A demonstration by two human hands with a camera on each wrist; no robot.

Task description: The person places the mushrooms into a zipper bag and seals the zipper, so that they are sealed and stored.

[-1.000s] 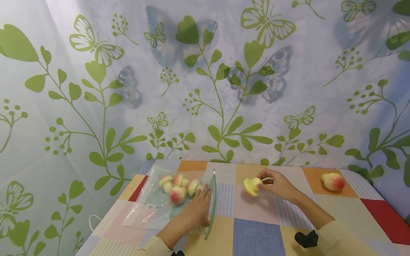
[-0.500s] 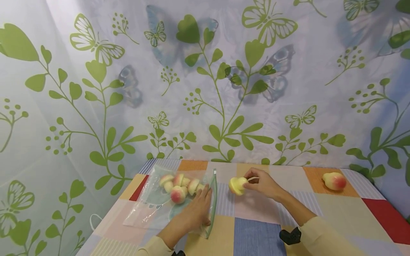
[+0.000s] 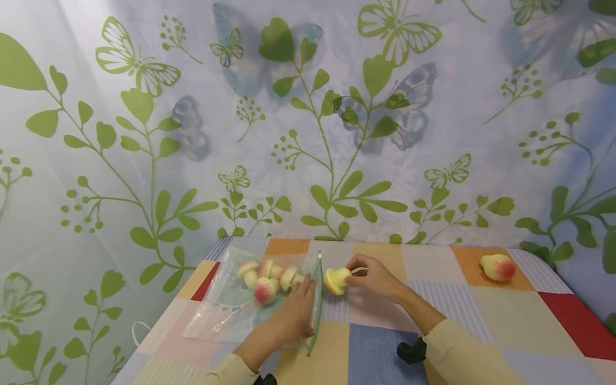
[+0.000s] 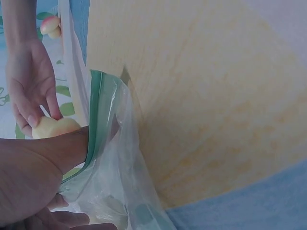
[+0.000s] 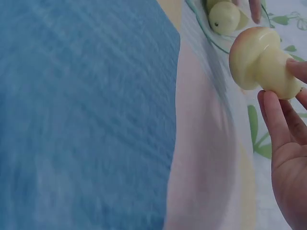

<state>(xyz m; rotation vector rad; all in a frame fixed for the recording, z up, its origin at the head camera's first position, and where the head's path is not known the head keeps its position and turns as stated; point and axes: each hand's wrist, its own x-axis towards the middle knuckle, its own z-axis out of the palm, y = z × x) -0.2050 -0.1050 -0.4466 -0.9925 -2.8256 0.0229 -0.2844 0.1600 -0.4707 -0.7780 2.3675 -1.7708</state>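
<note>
My right hand pinches a toy mushroom by its stem, just to the right of the bag's mouth. In the right wrist view, thumb and fingertips grip the pale stem of this mushroom, its rounded cap pointing away from the palm. A clear zip bag with a green zip strip lies on the left, several red-and-yellow toy mushrooms inside. My left hand is at the bag's mouth with fingers extended toward the mushrooms. In the left wrist view its thumb reaches inside the green edge.
One more toy mushroom lies at the far right on an orange patch. A patchwork cloth covers the table. Behind it hangs a curtain printed with leaves and butterflies. A white cord loop shows at the left edge.
My right hand has carried the toy mushroom leftward, from the pink patch to beside the bag's green zip strip. The left hand stays in place at the bag.
</note>
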